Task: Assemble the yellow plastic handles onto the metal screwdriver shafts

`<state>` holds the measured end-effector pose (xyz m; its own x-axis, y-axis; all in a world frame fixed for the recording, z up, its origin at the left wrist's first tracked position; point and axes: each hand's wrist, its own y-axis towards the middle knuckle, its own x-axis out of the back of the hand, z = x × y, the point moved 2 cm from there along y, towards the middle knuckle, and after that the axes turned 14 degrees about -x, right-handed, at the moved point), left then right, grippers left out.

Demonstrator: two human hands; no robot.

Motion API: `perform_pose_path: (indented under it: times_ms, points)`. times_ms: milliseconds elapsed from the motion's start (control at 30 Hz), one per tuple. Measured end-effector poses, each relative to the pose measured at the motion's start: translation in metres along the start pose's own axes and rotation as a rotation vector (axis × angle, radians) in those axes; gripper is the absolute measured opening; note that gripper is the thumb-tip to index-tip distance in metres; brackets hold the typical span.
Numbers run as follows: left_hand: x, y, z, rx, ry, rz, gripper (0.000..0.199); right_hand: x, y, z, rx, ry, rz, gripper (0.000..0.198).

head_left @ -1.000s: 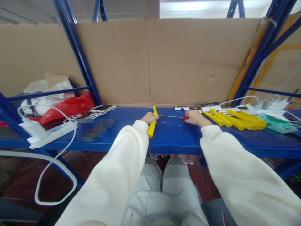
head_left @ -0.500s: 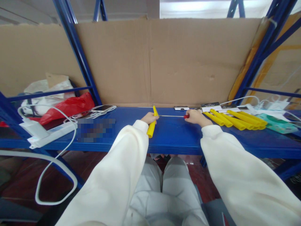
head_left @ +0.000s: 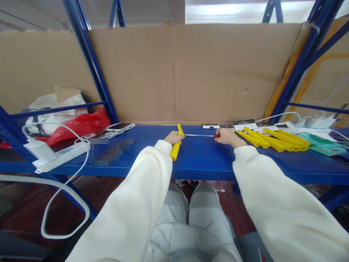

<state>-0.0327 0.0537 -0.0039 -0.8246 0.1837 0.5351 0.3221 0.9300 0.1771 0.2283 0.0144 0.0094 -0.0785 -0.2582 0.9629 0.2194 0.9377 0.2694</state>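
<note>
- The left hand [head_left: 173, 137] is closed around a yellow, hollow, tapering tube [head_left: 175, 150], gripping it near its middle.
- The tube is just above the blue metal bench [head_left: 152, 143] or resting on it; which of these cannot be told. Its narrow end points toward the back and its wide, open end toward the person.
- The right hand [head_left: 227, 137] is closed on the red handle [head_left: 216, 136] of a tool with a thin, straight, silvery metal shaft [head_left: 199, 135]; the fingers hide most of the handle.
- The shaft runs almost level between the two hands, and its far end reaches the tube beside the left fingers. Whether it enters the tube or only touches it is too small to tell.
- Just beyond the right hand lie flat black-and-white printed packages [head_left: 244, 124], with a pile of similar yellow tubes [head_left: 276, 142] in front of them, lying slantwise.
- Right of the pile is a green, glossy plastic packet [head_left: 324, 143].
- At the left stand a white power strip [head_left: 62, 157] and a crumpled red plastic bag [head_left: 81, 124], near a flat, dark-faced device [head_left: 120, 126] with white cable around it.
- A tall brown cardboard sheet [head_left: 136, 72] backs the bench.
</note>
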Motion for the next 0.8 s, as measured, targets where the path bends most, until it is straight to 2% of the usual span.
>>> perform_pose_path:
  times_ms: [233,533,800]
  points:
    - [0.0017,-0.0014,-0.0017,-0.002,0.011,0.015,0.013,0.0063,-0.0072,0.0032,-0.015,0.024,0.019,0.024]
    - [0.0013,-0.0002,0.0005,-0.008,0.005,0.019,0.016,0.0028,-0.002,0.0005,-0.01,0.017,0.008,0.02]
    - [0.0022,0.0,0.0002,-0.003,0.015,0.016,0.011,0.0032,-0.0031,-0.0005,-0.018,0.034,0.013,0.021]
